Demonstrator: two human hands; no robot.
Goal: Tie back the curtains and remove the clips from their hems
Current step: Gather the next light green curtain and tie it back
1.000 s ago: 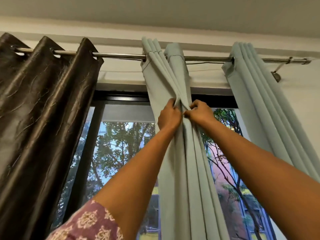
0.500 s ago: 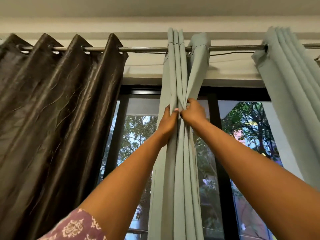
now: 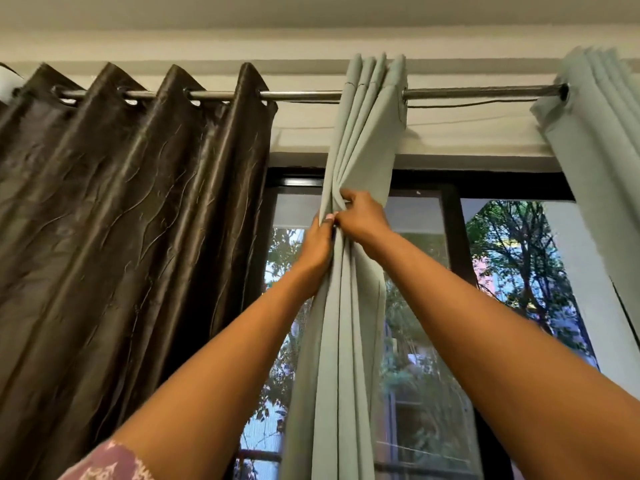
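No readable writing, brand or label anywhere in view.

Pale green curtain [image 3: 349, 341] hangs bunched into narrow pleats mid-rod, in front of the window. Left hand [image 3: 317, 245] grips the gathered folds from the left, fingers curled into the fabric. Right hand [image 3: 362, 218] clamps the same bundle from the right, just above — the two hands touch at the fingertips. Both arms reach up from below; a patterned mauve sleeve [image 3: 110, 462] shows at the lower left edge.

Cannot tell whether any clip sits on the fabric — hems are out of view.

Surroundings: chrome curtain rod [image 3: 478, 91] runs across under a cream wall and ceiling. Dark brown curtain [image 3: 121, 220] with a crinkled sheen hangs on eyelets at left, just beside the green one. A second pale green panel [image 3: 602, 150] is gathered at the far right. Black window frame [image 3: 453, 230] behind, with trees and a pinkish building visible through the glass.
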